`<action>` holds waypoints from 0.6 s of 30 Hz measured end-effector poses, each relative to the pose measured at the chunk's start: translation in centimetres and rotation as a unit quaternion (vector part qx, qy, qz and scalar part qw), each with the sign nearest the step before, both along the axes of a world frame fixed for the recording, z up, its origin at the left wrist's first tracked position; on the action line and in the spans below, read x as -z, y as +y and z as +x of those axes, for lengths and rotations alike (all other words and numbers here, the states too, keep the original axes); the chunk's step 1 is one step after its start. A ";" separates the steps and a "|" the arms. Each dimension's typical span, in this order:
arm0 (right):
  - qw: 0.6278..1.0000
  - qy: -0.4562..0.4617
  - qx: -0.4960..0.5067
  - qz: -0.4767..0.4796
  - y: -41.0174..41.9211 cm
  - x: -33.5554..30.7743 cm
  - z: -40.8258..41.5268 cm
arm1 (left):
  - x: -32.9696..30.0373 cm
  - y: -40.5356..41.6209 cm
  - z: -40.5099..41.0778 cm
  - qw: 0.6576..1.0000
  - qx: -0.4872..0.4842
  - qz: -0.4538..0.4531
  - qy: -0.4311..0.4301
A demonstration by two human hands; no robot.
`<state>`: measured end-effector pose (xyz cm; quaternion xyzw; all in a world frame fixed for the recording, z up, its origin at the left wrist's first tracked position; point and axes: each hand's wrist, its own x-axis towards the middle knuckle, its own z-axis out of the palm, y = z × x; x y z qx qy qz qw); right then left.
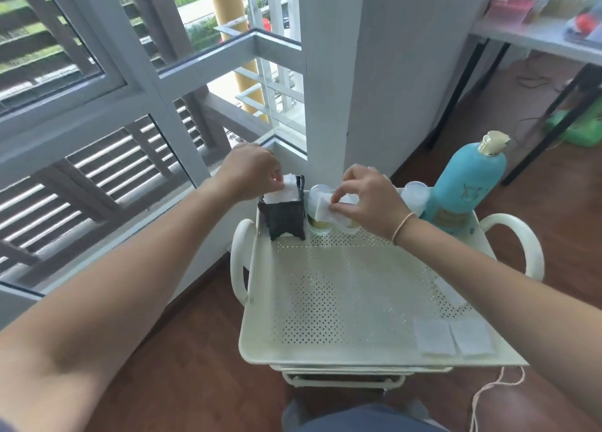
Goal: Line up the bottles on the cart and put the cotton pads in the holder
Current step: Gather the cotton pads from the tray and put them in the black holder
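Most of the job is looking done. Along the far edge of the cream perforated metal cart tray (pixel 325 301), the tall turquoise plastic bottle (pixel 469 187) and three small clear jars with pale lids (pixel 317 203) are already sitting in a row. The black square holder (pixel 283 216) at the far left corner is holding a stack of pads. The left hand (pixel 250 171) is pinching the top pad down into it, while the right hand (pixel 365 197) is pinching another white pad (pixel 321 208) just beside it. Two white square cotton pads (pixel 452 335), plus seemingly a third, are lying at the near right, waiting.
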<state>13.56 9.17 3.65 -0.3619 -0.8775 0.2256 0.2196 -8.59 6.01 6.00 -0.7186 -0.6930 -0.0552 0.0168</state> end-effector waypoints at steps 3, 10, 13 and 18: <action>1.000 -0.004 0.000 -0.005 0.3 0.2 -0.5 | 1.0 0.9 -0.5 1.000 0.005 -0.014 0.008; 1.000 0.002 -0.002 -0.009 1.5 0.3 -2.7 | 3.4 1.7 -1.2 1.000 0.011 -0.027 -0.003; 1.000 -0.007 -0.012 0.001 2.2 0.1 -4.6 | 3.8 1.2 -1.8 0.999 0.022 -0.008 -0.033; 0.998 -0.055 -0.029 0.009 3.3 0.2 -8.1 | 3.2 0.1 -4.7 0.984 -0.022 -0.032 -0.175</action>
